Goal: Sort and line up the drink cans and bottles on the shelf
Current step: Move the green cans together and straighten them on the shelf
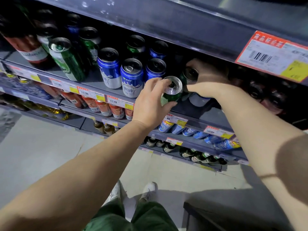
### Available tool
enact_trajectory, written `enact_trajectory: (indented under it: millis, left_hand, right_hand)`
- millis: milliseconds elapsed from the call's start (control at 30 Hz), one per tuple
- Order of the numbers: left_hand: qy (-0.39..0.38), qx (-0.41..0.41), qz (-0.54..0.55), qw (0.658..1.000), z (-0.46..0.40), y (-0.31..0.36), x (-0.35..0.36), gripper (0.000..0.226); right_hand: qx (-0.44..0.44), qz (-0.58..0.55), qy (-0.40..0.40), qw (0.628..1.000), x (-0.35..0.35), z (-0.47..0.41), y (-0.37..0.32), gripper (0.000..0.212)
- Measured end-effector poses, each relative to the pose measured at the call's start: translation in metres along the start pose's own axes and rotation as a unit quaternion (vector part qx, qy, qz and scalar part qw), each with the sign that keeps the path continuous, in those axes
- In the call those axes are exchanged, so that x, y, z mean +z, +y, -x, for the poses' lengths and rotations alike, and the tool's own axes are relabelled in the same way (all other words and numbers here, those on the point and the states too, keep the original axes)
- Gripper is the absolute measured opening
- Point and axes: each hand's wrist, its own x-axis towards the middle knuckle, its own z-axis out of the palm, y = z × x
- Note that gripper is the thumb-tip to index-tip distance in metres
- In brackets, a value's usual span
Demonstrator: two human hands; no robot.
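Crowding the left hand (150,100)'s green can (171,93), blue cans (132,77) stand just beside.

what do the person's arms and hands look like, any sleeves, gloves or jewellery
Both arms are bare up to the frame edge: no sleeves show and no gloves. The left hand has no ring or watch in view. The right hand is also unadorned, but a thin band circles the right forearm. No markings are visible on either arm.
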Motion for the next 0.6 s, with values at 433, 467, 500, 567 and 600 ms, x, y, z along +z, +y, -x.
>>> enact_trajectory:
  millis: [433, 467, 500, 567, 600]
  left_hand:
    - [-0.01, -0.03, -0.013, 0.999, 0.001, 0.008, -0.006, 0.079]
    - [-0.013, -0.042, -0.012, 0.999, 0.0, 0.009, -0.007, 0.085]
    - [-0.019, -0.05, -0.013, 0.998, -0.001, 0.009, -0.008, 0.087]
    - [-0.03, -0.057, -0.014, 0.998, -0.003, 0.008, -0.01, 0.084]
    - [-0.034, -0.06, -0.006, 0.998, -0.004, 0.007, -0.011, 0.081]
  right_hand:
    - [0.035, 0.077, 0.054, 0.995, 0.004, 0.023, -0.007, 0.058]
    - [0.014, 0.081, 0.052, 0.995, 0.001, 0.03, -0.008, 0.056]
    - [-0.005, 0.077, 0.046, 0.996, -0.001, 0.038, -0.008, 0.056]
    - [-0.012, 0.05, 0.03, 0.998, -0.002, 0.058, -0.008, 0.059]
    - [-0.011, 0.04, 0.029, 0.999, -0.001, 0.07, -0.009, 0.061]
